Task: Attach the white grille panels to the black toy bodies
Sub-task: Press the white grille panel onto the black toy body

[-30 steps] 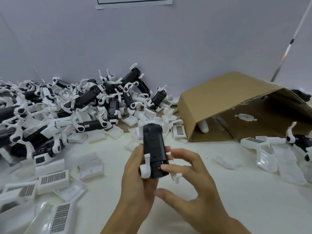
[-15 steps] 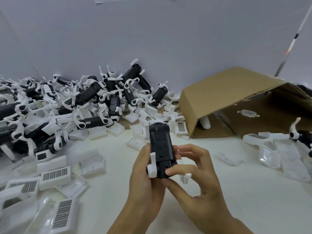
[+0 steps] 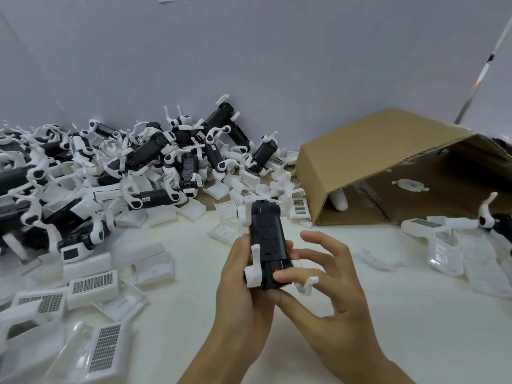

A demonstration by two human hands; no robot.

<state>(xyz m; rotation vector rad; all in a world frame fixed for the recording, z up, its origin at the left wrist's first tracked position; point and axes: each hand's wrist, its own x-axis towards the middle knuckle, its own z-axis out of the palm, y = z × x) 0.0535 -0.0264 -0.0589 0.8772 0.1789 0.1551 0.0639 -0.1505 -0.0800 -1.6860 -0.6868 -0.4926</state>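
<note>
A black toy body [image 3: 266, 245] with white legs is held upright above the table, its underside toward me. My left hand [image 3: 241, 295] grips it from the left and below. My right hand [image 3: 324, 295] pinches its lower end, a fingertip on the front near a small red dot and the thumb beneath; the other fingers spread out. White grille panels [image 3: 92, 284] lie loose at the lower left. No grille panel is in either hand.
A large heap of black toy bodies with white legs [image 3: 155, 159] fills the back left against the wall. A tipped cardboard box [image 3: 388, 167] lies open at the right. More white parts [image 3: 443, 245] lie at the right edge.
The toy body has stayed in my left hand. My right hand closed onto its lower end, then spread its upper fingers. The camera tilted down slightly.
</note>
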